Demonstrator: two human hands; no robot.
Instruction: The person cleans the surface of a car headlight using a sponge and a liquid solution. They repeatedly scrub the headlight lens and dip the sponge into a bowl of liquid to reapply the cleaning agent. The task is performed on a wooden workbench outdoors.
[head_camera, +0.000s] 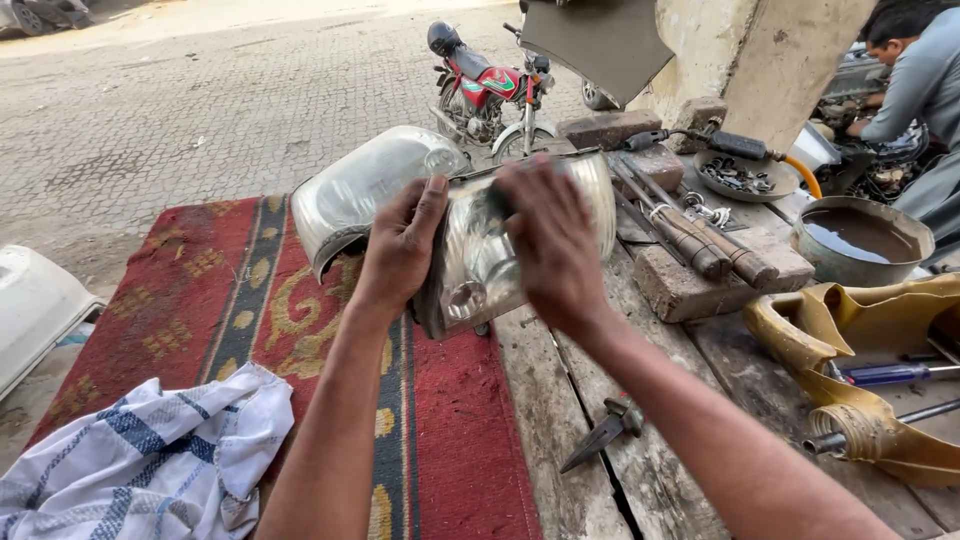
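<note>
In the middle of the frame, two hands hold up a shiny car headlight (520, 250). The left hand (400, 245) grips its left edge, with the thumb on the front and the other fingers hidden behind it. The right hand (550, 245) lies flat on the clear front of the lamp, fingers close together and pressed on the glass. A small dark thing seems to sit under the fingertips, but it is too hidden to tell what it is. A second headlight (365, 185) sits just behind, at the upper left of the first one.

Below the hands is a red rug (460, 450) with yellow shapes. A white cloth with blue stripes (150, 465) lies at the lower left of the frame.

On the right is a wooden bench (560, 400). A metal pot (860, 240) at the right edge is filled with dark brown liquid. A flat round dish (745, 178) above it holds small dark metal bits. A yellow plastic shell (860, 330) at the lower right holds a blue-handled screwdriver (890, 374). Wooden-handled tools (700, 240) rest on a brick (700, 285). A pointed metal tool (605, 430) lies on the bench near the bottom.

A red motorbike (485, 90) stands at the top middle. Another person in grey (920, 90) bends over at the upper right.
</note>
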